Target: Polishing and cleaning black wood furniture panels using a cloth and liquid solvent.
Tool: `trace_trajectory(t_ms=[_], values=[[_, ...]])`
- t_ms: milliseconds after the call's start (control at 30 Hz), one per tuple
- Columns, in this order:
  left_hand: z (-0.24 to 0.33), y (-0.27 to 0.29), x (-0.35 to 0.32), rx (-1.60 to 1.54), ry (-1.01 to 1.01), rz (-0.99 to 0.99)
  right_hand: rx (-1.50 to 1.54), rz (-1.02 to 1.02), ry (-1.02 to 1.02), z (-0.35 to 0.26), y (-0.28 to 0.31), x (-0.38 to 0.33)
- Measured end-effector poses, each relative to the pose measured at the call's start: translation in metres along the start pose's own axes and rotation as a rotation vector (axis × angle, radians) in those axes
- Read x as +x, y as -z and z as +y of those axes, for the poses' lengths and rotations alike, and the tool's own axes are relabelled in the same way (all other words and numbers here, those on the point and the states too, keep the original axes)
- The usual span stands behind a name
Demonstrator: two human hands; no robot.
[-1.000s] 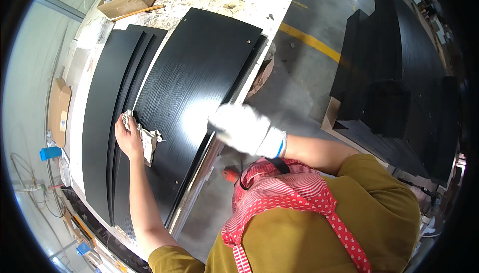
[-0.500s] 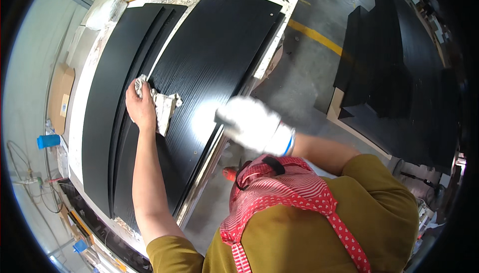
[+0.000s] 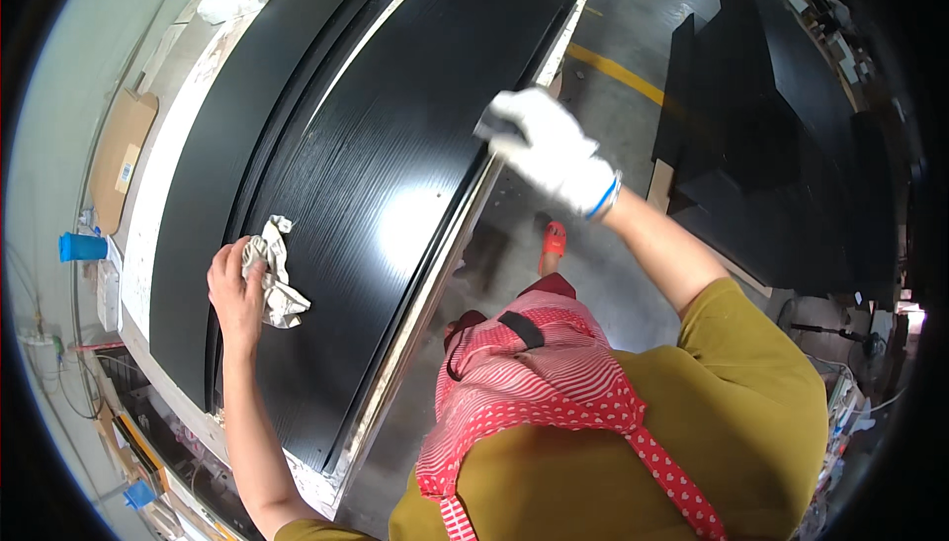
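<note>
A long black wood-grain panel [image 3: 405, 106] lies on the workbench, its surface shiny. My bare left hand [image 3: 237, 289] is closed round a crumpled off-white cloth [image 3: 282, 289] at this panel's left edge. Along the right edge, a white knitted glove with a blue cuff band covers my right hand [image 3: 554, 151]. Its fingers are wrapped round a small dark block [image 3: 504, 128], which is blurred and partly hidden, so its exact kind does not show. More black panels [image 3: 227, 136] lie stacked to the left of the first one.
The pale, stained workbench [image 3: 183, 205] shows around the panels. A cardboard piece [image 3: 117, 161] and a blue container [image 3: 83, 247] are at the left. Beyond the grey floor [image 3: 633, 27] with its yellow line, large black panels [image 3: 761, 146] are piled at the right.
My right hand has moved away from me along the panel's right edge with the dark block. My left hand and the cloth have come nearer and farther left. The view has shifted too.
</note>
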State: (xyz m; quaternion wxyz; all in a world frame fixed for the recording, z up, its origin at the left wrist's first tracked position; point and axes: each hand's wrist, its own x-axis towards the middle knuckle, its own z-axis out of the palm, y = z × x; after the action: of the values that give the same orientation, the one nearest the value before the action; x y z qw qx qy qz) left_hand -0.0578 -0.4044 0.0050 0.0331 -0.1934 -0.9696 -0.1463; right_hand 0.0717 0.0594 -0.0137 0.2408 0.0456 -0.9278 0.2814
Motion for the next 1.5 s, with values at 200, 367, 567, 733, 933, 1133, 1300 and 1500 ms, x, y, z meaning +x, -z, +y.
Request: trace_trajectory(t_ms=[200,367,567,733,933,1133,1300,1500], values=[[0.002,0.024,-0.043,0.067,-0.117,-0.200,0.265,-0.519,0.051,-0.155,-0.041,-0.059],[-0.026,0.043,-0.068,0.128,0.097,-0.253,0.173,0.080,-0.027,-0.081,-0.012,-0.028],[-0.060,0.031,-0.075,0.194,-0.050,-0.240,0.057,-0.014,0.010,-0.060,-0.034,-0.031],[-0.060,0.028,-0.073,0.214,-0.023,-0.261,0.347,-0.350,0.159,-0.177,-0.059,-0.067],[-0.065,0.025,-0.076,0.191,-0.111,-0.184,0.191,-0.059,-0.013,-0.147,-0.046,-0.046],[-0.073,0.015,-0.078,0.178,-0.166,-0.083,0.166,-0.161,0.070,-0.221,-0.094,-0.098],[-0.072,0.013,-0.079,0.189,-0.151,-0.070,0.221,-0.312,0.213,-0.325,-0.139,-0.144],[-0.074,0.010,-0.078,0.170,-0.143,-0.088,0.310,-0.916,0.478,-0.434,-0.176,-0.152]])
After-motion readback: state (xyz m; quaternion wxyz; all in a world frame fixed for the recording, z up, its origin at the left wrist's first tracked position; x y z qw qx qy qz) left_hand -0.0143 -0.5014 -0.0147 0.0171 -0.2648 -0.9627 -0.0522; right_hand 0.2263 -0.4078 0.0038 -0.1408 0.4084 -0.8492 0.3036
